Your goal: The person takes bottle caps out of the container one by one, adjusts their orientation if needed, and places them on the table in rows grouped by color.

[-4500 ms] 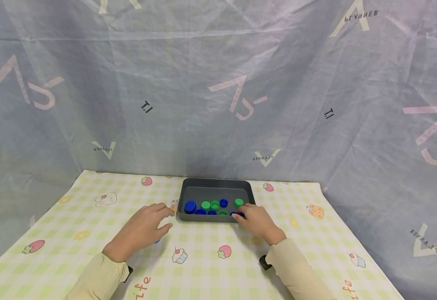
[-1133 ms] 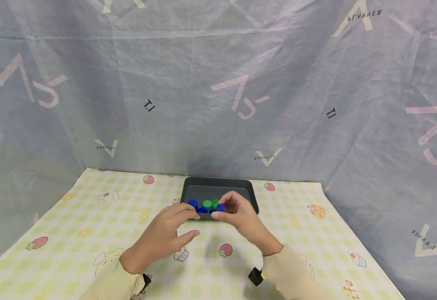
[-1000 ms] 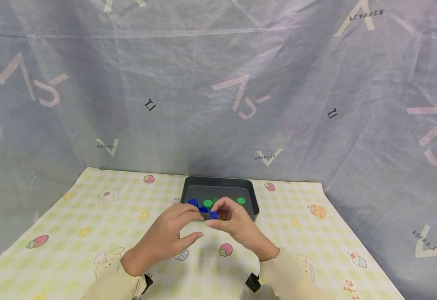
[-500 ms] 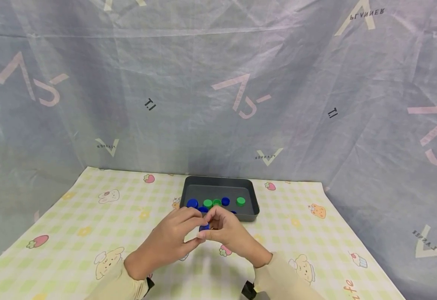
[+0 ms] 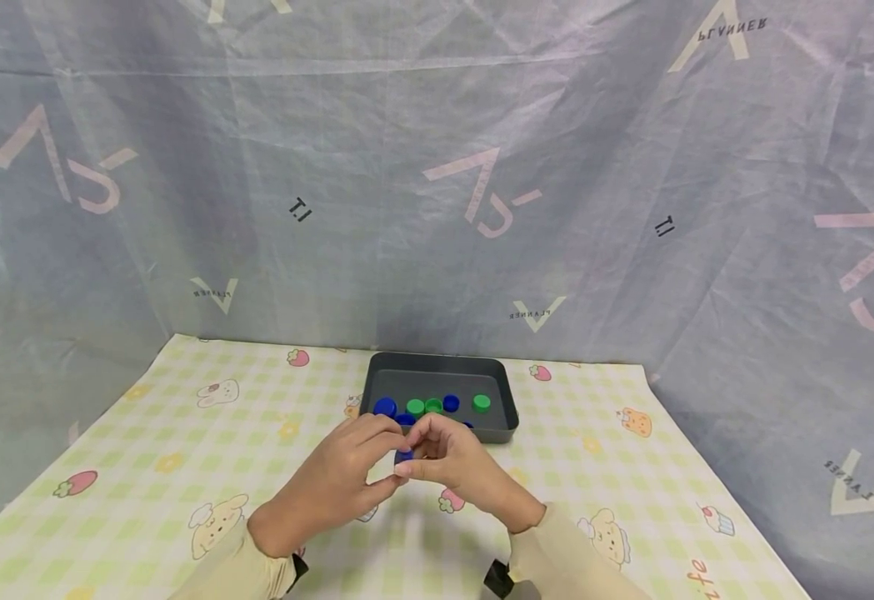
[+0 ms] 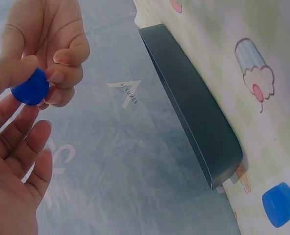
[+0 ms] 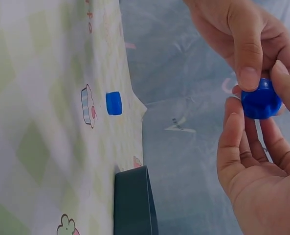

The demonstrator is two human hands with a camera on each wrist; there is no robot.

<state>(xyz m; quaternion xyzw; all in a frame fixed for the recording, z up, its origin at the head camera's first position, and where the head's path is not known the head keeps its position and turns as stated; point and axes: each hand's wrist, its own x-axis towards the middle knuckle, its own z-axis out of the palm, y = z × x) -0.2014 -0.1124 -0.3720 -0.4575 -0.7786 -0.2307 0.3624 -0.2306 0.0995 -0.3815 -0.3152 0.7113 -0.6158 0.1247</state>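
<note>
A blue bottle cap (image 5: 403,456) is between my two hands, in front of the dark grey tray (image 5: 496,435) and above the cloth. My left hand (image 5: 339,475) pinches it from the left, thumb and fingers on its rim. From the right, my right hand (image 5: 455,462) grips the same cap between thumb and forefinger. The left wrist view shows this blue cap (image 6: 31,90) under the left thumb, with right fingertips against its side. In the right wrist view, both thumbs touch the cap (image 7: 261,102). Fingers hide part of it.
Blue and green caps lie in the tray, among them a large blue cap (image 5: 385,407) and a green cap (image 5: 481,403). Another blue cap (image 6: 280,204) sits on the checked tablecloth (image 5: 129,467); the left hand hides it in the head view. A grey curtain (image 5: 437,208) hangs behind.
My right hand has come out of the tray with a blue cap and moved left and nearer. My left hand has shifted right and taken hold of the cap too.
</note>
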